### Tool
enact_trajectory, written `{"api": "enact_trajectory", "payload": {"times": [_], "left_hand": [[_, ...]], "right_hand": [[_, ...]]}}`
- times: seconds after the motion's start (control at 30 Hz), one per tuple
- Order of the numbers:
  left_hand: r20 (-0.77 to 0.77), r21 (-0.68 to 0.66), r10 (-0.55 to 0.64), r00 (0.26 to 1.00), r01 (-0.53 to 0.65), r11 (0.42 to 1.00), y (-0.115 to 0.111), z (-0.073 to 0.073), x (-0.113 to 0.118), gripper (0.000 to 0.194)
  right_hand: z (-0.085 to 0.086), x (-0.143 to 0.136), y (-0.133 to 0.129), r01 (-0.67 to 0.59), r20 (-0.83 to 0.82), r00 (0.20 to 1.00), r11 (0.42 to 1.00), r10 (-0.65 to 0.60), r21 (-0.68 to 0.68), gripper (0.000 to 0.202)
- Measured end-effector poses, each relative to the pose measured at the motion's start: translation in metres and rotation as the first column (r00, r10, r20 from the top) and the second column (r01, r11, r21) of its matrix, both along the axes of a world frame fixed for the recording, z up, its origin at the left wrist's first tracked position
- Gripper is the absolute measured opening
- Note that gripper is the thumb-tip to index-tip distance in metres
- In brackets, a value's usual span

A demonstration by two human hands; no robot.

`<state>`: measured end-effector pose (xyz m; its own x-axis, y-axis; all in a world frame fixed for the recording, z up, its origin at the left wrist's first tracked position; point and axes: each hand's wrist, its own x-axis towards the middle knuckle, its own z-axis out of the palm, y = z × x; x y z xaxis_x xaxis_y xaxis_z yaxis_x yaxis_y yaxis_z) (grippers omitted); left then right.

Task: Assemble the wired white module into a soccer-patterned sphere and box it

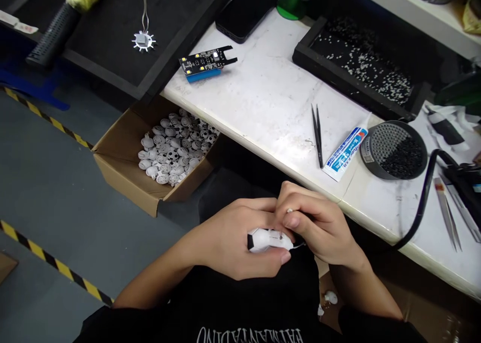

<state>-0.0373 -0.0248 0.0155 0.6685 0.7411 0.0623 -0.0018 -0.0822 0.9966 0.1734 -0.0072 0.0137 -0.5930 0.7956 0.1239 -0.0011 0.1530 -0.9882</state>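
A black printed shirt (240,313) fills the bottom edge, and just above it the two hands meet over the lap. The left hand (233,243) is curled shut around a small white plastic bulb-shaped shell with a black end (265,240), thumb pressed under it. The right hand (315,223) is closed in a pinch, its fingertips (291,218) touching the top of the shell; whatever tiny part they grip is too small to make out. The shell sits between both hands, below the near edge of the white marble-look worktop (270,97).

On the worktop just beyond the right hand lie black pointed tweezers (317,135) and, beside them, a white and blue glue tube (345,152). Next to the tube stands a round grey perforated dish of dark small parts (394,150), with a black cable (423,203) curving past it and silver tweezers (447,213) further right. Behind is a black tray scattered with white bits (361,62).

To the left, an open brown cardboard box (120,157) holds many white spotted shells (175,147). Farther away lie a black circuit board on a blue base (206,62), a dark phone (246,10) and a silver star-shaped metal piece on a wire (143,40).
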Motion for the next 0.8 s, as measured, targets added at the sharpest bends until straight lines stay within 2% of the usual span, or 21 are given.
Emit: {"api": "enact_trajectory", "payload": {"times": [0.1, 0.2, 0.3, 0.43, 0.63, 0.8], "left_hand": [[-0.112, 0.006, 0.003, 0.994, -0.002, 1.0, 0.002, 0.006, -0.003, 0.012], [-0.152, -0.026, 0.013, 0.988, -0.018, 0.999, 0.003, 0.007, -0.003, 0.015], [-0.157, -0.049, 0.039, 0.987, -0.047, 0.998, 0.004, 0.006, -0.003, 0.011], [-0.206, -0.014, 0.081, 0.975, -0.086, 0.996, 0.004, 0.004, -0.004, 0.015], [-0.257, -0.012, 0.035, 0.966, -0.04, 0.999, 0.003, 0.004, 0.0, 0.006], [-0.246, -0.007, 0.066, 0.967, -0.07, 0.998, 0.003, 0.004, 0.001, 0.012]], "right_hand": [[0.006, 0.003, 0.006, -0.109, 0.092, 0.99, 0.994, 0.109, -0.003, 0.016], [0.011, 0.005, 0.008, -0.16, 0.129, 0.979, 0.987, 0.157, 0.015, 0.015], [0.014, 0.007, 0.006, -0.134, 0.097, 0.987, 0.991, 0.132, 0.017, 0.016], [0.014, 0.007, 0.002, -0.074, 0.131, 0.989, 0.997, 0.072, 0.012, 0.015], [0.016, 0.006, 0.005, -0.118, 0.25, 0.962, 0.993, 0.113, 0.006, 0.016], [0.016, 0.008, 0.007, -0.102, 0.251, 0.963, 0.995, 0.101, -0.009, 0.016]]}}
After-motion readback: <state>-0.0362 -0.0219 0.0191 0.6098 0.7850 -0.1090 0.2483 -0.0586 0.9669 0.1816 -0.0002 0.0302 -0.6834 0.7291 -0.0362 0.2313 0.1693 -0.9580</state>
